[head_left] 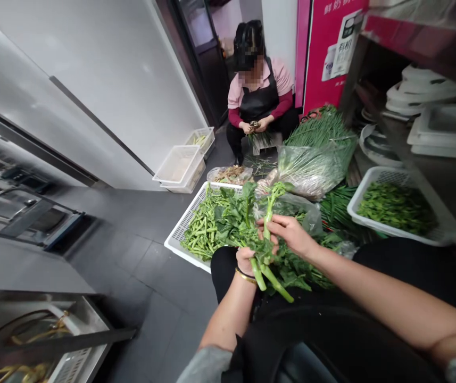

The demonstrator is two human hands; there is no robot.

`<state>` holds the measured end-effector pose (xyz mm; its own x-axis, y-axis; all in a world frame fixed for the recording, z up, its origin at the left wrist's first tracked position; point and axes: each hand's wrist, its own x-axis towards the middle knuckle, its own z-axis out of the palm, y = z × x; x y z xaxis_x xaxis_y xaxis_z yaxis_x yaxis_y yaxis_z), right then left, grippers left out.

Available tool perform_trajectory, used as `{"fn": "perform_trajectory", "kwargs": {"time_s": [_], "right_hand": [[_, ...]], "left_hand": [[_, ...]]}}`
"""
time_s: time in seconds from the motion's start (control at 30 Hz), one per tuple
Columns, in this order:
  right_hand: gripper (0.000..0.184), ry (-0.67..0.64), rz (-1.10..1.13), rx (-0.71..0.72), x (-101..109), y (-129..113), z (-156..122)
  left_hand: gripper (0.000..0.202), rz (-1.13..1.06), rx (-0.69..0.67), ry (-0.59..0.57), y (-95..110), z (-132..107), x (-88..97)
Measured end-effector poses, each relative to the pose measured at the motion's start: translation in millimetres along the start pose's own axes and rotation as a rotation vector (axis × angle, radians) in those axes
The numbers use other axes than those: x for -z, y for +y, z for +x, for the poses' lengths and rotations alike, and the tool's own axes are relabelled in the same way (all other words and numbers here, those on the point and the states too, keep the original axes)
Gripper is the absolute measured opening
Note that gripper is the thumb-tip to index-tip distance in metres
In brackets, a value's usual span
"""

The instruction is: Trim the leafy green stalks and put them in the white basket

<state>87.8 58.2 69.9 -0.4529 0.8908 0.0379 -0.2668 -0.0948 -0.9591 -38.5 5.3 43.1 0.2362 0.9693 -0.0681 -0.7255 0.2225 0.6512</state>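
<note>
My left hand (245, 259) is closed around several leafy green stalks (273, 282), whose thick cut ends stick out toward my lap. In my right hand (291, 232), thumb and fingers pinch one upright green stalk (268, 215) with a budded top, held just above that bunch. Beyond my hands is a white perforated basket (175, 246) of trimmed green stems (200, 226) and loose leaves. More leafy greens (295, 268) lie over my lap and to the right, partly hidden by my right forearm.
A co-worker (262, 93) sits ahead, holding thin green stalks. Bagged scallions (311, 167) stand at right, near a white basket of chopped greens (395, 207). Stacked white crates (180, 165) sit by the wall. A metal rack (443, 175) borders the right side; tiled floor (132, 255) lies left.
</note>
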Motion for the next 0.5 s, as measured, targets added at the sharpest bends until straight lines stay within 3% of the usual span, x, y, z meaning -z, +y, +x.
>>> {"fn": "perform_trajectory", "kwargs": {"time_s": [0.13, 0.2, 0.27, 0.37, 0.43, 0.5], "right_hand": [[0.044, 0.014, 0.085, 0.048, 12.3, -28.8, 16.8], [0.049, 0.075, -0.037, 0.070, 16.1, -39.2, 23.5], [0.050, 0.211, -0.305, 0.153, 15.7, -41.8, 24.0], [0.046, 0.335, -0.691, 0.421, 11.7, -31.6, 10.9], [0.042, 0.180, -0.776, 0.592, 12.9, -21.9, -3.2], [0.036, -0.010, -0.758, 0.598, 19.8, -16.8, -15.4]], "left_hand": [[0.043, -0.074, -0.067, -0.176, 7.5, -6.1, -15.2], [0.046, -0.071, -0.098, -0.202, 4.1, -7.2, -16.7], [0.047, -0.028, -0.127, -0.152, -0.9, -7.4, -15.2], [0.046, 0.083, -0.163, 0.011, -4.5, -7.8, -10.2], [0.045, 0.176, -0.178, 0.093, -2.3, -8.8, -6.4], [0.043, 0.344, -0.164, 0.116, 2.3, -9.8, -3.3]]}}
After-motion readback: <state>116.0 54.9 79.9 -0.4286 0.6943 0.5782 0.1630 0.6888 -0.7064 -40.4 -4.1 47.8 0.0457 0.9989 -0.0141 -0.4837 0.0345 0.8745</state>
